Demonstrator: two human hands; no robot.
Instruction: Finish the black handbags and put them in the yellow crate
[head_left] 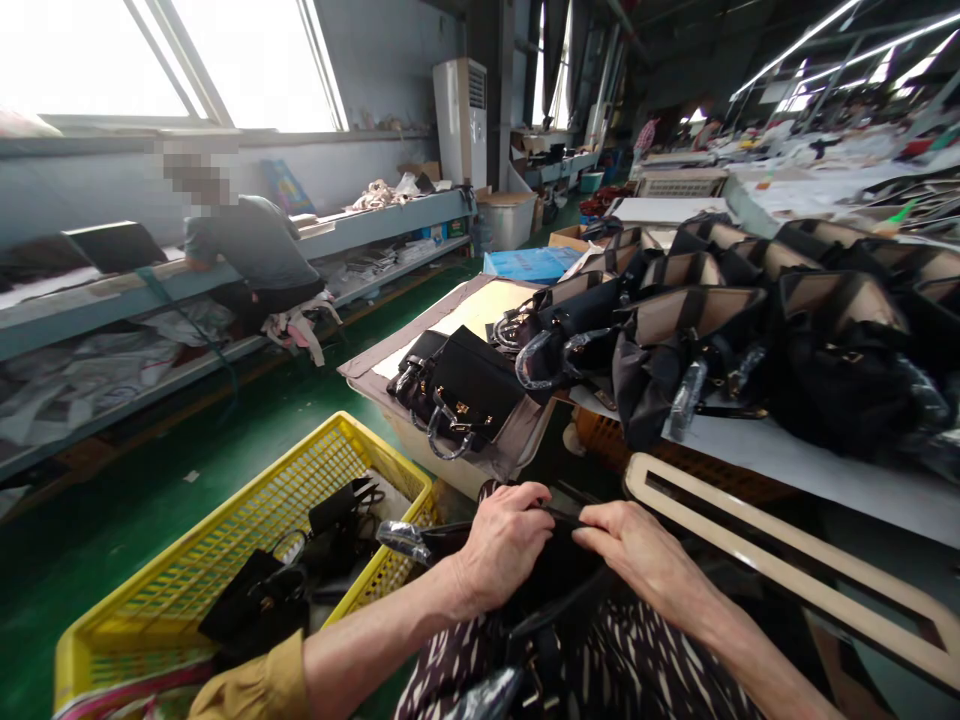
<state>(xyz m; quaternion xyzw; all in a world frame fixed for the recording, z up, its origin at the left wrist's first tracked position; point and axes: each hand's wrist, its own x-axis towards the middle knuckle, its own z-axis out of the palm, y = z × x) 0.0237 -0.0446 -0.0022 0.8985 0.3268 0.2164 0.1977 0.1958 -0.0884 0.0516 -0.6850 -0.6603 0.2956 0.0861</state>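
Observation:
A black handbag [555, 575] rests on my lap at the bottom centre, its handle wrapped in clear plastic. My left hand [502, 545] is closed on the bag's top edge from the left. My right hand [637, 550] pinches the same edge from the right, fingers pressed together. The two hands almost touch at the middle of the bag's opening. The bag's lower part is hidden behind my arms and patterned clothing.
A yellow plastic crate [187, 580] with black bags stands on the green floor at my left. More black handbags [465, 390] crowd the table [787, 460] ahead and to the right. A person [247, 250] sits at a long shelf at the left wall.

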